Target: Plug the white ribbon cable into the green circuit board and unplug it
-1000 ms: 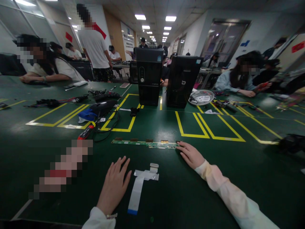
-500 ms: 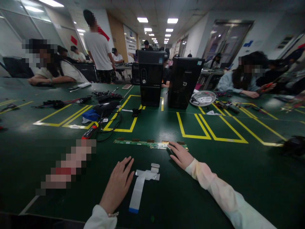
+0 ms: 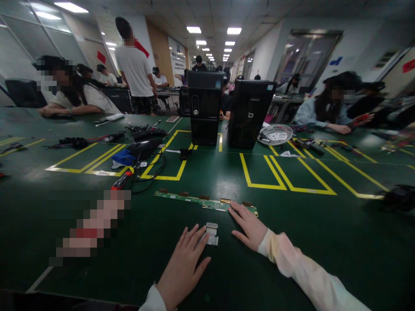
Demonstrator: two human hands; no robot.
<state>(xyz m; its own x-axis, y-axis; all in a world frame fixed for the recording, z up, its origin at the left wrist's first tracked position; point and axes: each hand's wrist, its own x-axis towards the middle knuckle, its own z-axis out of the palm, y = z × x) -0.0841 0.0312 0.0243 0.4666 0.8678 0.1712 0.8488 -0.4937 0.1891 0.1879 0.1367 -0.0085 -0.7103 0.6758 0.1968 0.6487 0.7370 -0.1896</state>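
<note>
A long, narrow green circuit board [image 3: 214,204] lies on the dark green table, tilted with its right end nearer me. My right hand [image 3: 248,224] rests its fingertips on the board's right part, fingers stretched out and holding nothing. Nearer to me, my left hand [image 3: 186,263] is spread over a white flat ribbon cable [image 3: 212,239]. Only the cable's connector end shows beyond the fingers; its long strip is hidden under the hand. Whether the left fingers press on the cable, I cannot tell.
Two black computer towers [image 3: 205,110] stand beyond the board. To the left lie a black tool with a red-tipped handle [image 3: 121,180], a blue cloth-like item [image 3: 123,158] and cables. A white round basket [image 3: 275,134] stands right of the towers. Yellow tape [image 3: 267,186] marks the tabletop. Several people sit around.
My left hand has moved right, over the ribbon cable. The board's right end has swung slightly toward me, with my right hand on it.
</note>
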